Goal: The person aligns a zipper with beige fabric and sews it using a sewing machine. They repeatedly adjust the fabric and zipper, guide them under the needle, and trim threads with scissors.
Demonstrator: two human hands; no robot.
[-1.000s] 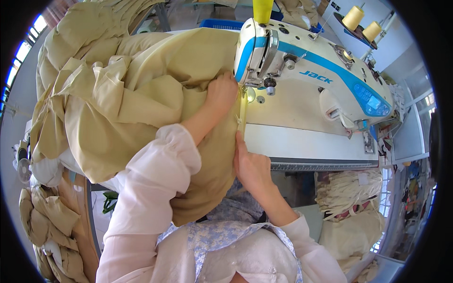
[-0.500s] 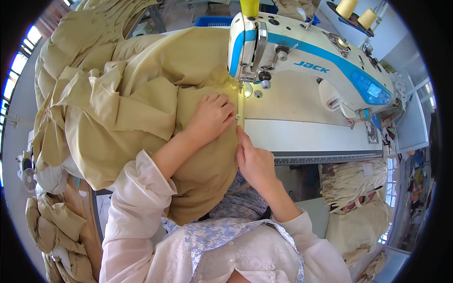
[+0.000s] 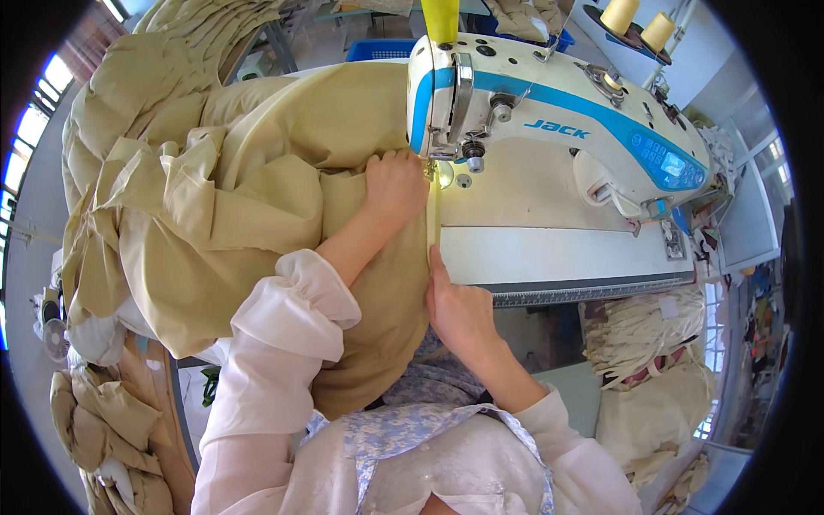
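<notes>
Khaki fabric (image 3: pixel 365 275) lies in a large bunched piece across the left of the sewing machine (image 3: pixel 549 124) and hangs down over the table's front. Along its right edge runs a narrow pale strip (image 3: pixel 434 210), which looks like zipper tape and leads up under the lit needle area. My left hand (image 3: pixel 396 184) rests on the fabric close beside the needle, fingers curled; its fingertips and what they hold are hidden. Nearer the table's front edge, my right hand (image 3: pixel 462 318) pinches the fabric's edge with the strip, index finger stretched along it.
Piled khaki pieces (image 3: pixel 142 86) fill the far left, with more bundles (image 3: pixel 103 421) lower left. A ruler strip (image 3: pixel 592 290) lines the table's front edge. At right hang bundled pale strips (image 3: pixel 648 335). Thread cones (image 3: pixel 659 33) stand behind the machine; a blue basket (image 3: pixel 378 50) sits beyond.
My left hand has moved away from me, up to the needle area. My right hand stays at the fabric edge, shifted slightly in the picture. The whole view has tilted a little.
</notes>
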